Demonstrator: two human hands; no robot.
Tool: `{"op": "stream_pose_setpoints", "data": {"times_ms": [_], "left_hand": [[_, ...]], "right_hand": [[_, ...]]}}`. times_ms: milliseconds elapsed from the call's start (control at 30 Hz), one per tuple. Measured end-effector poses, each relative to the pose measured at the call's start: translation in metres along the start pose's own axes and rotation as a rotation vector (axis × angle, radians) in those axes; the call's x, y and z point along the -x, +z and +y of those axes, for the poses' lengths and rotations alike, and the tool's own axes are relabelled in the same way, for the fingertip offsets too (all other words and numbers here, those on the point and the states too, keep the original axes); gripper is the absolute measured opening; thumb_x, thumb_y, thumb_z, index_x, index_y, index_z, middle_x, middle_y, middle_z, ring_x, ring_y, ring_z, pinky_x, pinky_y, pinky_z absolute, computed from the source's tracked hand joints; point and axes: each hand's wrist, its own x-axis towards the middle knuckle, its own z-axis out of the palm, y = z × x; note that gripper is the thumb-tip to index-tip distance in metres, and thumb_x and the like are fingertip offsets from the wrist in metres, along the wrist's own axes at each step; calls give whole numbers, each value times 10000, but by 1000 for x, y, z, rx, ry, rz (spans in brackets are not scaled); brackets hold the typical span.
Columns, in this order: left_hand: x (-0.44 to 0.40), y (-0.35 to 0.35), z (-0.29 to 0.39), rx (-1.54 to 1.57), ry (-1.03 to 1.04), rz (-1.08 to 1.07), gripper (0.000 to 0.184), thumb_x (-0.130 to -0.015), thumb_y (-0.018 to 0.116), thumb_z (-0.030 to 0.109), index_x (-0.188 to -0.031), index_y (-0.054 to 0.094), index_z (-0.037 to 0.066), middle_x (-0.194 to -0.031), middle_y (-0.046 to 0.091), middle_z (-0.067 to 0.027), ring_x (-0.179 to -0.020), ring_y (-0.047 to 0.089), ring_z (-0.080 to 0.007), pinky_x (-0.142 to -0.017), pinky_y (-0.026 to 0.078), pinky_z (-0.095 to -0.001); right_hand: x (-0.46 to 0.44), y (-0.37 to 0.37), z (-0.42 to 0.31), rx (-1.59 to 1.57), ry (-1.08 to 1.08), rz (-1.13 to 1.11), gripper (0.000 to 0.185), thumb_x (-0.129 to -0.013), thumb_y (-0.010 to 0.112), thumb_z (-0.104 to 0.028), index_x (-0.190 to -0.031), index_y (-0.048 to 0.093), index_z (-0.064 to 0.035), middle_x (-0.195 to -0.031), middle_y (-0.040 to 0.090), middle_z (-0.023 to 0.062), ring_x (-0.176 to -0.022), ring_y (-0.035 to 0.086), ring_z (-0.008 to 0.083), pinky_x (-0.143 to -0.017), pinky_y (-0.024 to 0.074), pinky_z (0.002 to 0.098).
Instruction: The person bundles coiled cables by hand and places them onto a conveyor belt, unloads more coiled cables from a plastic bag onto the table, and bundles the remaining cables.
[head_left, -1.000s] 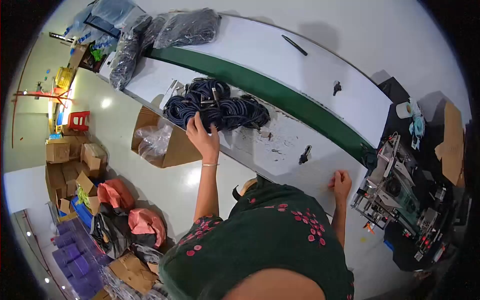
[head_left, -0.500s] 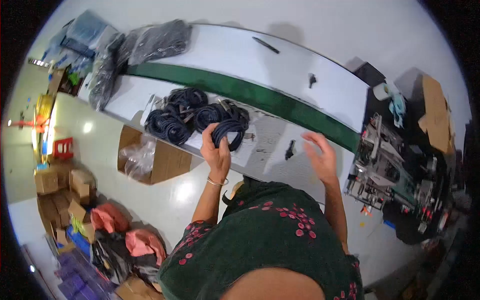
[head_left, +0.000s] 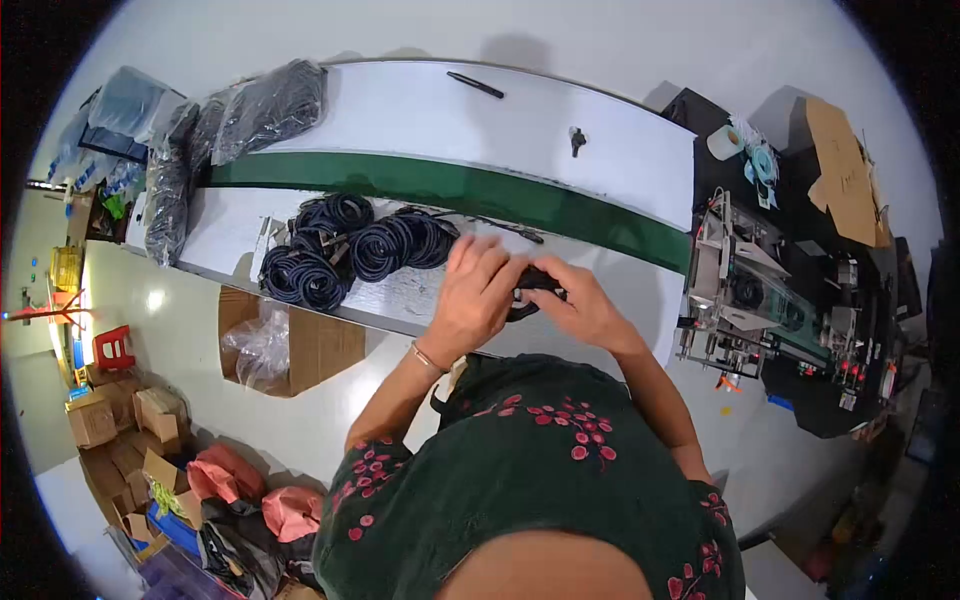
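1. Hard to see: the dark cable loop (head_left: pixel 541 281) is mostly hid by the hands. Only bits show btwn them & just on the near side.
2. L hand (head_left: pixel 474 302): fingers bent & blurry, pointing far & a bit R, right by the loop. Can't tell if they grip it. A thin bracelet (head_left: pixel 428 357) is on the wrist.
3. R hand (head_left: pixel 588 306): thumb & fingers pinched on the loop, hand turned in to the L, back of it up.
4. Hands are v. close tog., by the near edge of the white table (head_left: pixel 630 180).
5. Pile of cable loops (head_left: pixel 380 250): on the table, L of the hands. Some lie on others, so hard to count.
6. Cardboard box (head_left: pixel 325 350): on the floor, near side of the table, to the L, w/ a see-thru plastic bag (head_left: pixel 262 348) in it. Table edge hides its far pt.
7. Shiny bags (head_left: pixel 270 112): far L end of the table, dark stuff in them, can't make out what.
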Motion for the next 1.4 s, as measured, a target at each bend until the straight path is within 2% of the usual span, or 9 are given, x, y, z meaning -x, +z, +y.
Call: {"op": "stream_pose_setpoints", "data": {"times_ms": [200, 333, 533, 767, 833, 900, 1167, 1333, 1400], "left_hand": [[23, 28, 0, 368, -497, -99, 324, -714, 600, 11, -1038, 579, 13, -907, 587, -88, -738, 539, -217, -713, 449, -256], [14, 49, 3, 679, -782, 82, 286, -741, 594, 17, -1027, 582, 4, -860, 596, -64, -747, 537, -183, -718, 438, -248], [7, 65, 0, 646, -725, 229, 356, -767, 590, 41, -1118, 546, -4, -982, 585, -91, -834, 531, -182, -768, 435, -267], [1, 78, 33, 751, -484, 126, 734, -711, 627, 90, -1378, 332, 10, -1167, 496, -170, -957, 505, -255, -857, 423, -355], [-2, 82, 37, 862, -718, 152, 781, -707, 632, 111, -1405, 292, 25, -1184, 474, -157, -1006, 497, -257, -883, 420, -340], [-6, 76, 34, 1158, -942, 11, 758, -716, 610, 111, -1402, 295, 38, -1213, 454, -158, -1029, 497, -254, -899, 417, -328], [-10, 112, 21, 1463, -1011, 31, 509, -761, 558, 56, -1254, 433, 49, -1025, 564, -124, -895, 551, -228, -832, 449, -317], [-19, 127, -3, 1277, -1003, 125, 462, -724, 552, -11, -1181, 499, 33, -982, 615, -102, -833, 590, -233, -808, 469, -321], [-32, 133, -24, 431, -459, 111, 469, -671, 555, -41, -1132, 527, 44, -940, 615, -82, -759, 587, -247, -736, 482, -320]], "right_hand": [[9, -3, 2, -114, 69, 50, 255, -895, 551, -50, -1147, 541, -7, -883, 643, 53, -744, 550, 110, -672, 436, 224], [9, 4, 9, -425, 61, 202, 277, -909, 558, -81, -1172, 535, 2, -883, 620, 51, -739, 530, 111, -655, 427, 227], [10, 6, 16, -568, 111, 235, 294, -908, 567, -76, -1188, 544, 12, -895, 627, 49, -765, 537, 97, -696, 436, 212], [11, 1, 10, -544, 167, 398, 286, -876, 591, -58, -1152, 568, 15, -1020, 586, 55, -784, 521, 124, -683, 430, 238], [9, 12, 45, -431, -117, 350, 336, -862, 579, -39, -1192, 533, 7, -1006, 555, 55, -758, 497, 134, -665, 415, 250], [16, 3, 18, -244, -45, 248, 421, -864, 574, 3, -1275, 480, -2, -1140, 543, 73, -953, 518, 153, -801, 423, 248], [17, 12, 69, 191, -340, 394, 624, -732, 589, -42, -1320, 387, 19, -1312, 431, 203, -1158, 457, 338, -960, 393, 412], [39, -10, 62, 317, -121, 332, 575, -727, 639, -70, -1272, 464, -13, -1372, 411, 175, -1168, 478, 334, -985, 402, 383], [64, -15, 91, 223, 8, 299, 520, -741, 617, -61, -1244, 494, -12, -1344, 455, 146, -1159, 493, 301, -959, 416, 362]]}}
